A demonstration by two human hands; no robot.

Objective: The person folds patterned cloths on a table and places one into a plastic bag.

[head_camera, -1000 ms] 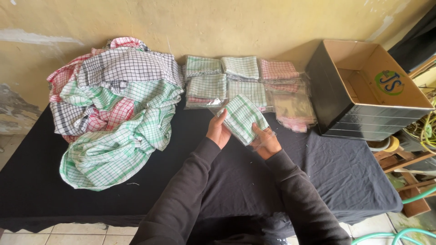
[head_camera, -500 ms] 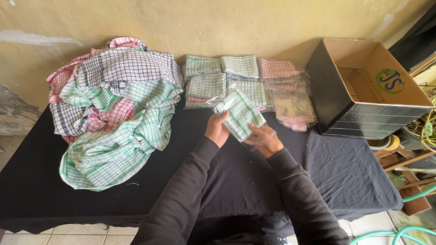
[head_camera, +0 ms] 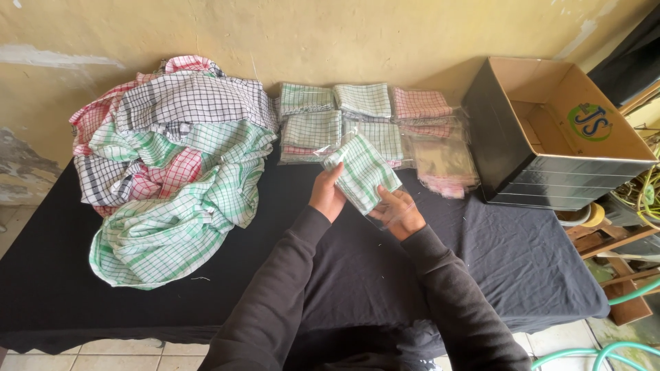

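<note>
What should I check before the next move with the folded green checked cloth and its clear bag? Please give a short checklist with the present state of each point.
1. Both hands on the folded green checked cloth: ok, left hand at its left edge, right hand under its lower end.
2. Cloth kept folded flat: ok.
3. Clear plastic bag around the cloth: cannot tell how far it covers.
4. Packed cloth stacks by the wall, tidy: ok.
5. Open cardboard box at right: ok, nothing seen inside.
6. Loose cloth pile apart from the hands: ok.
</note>
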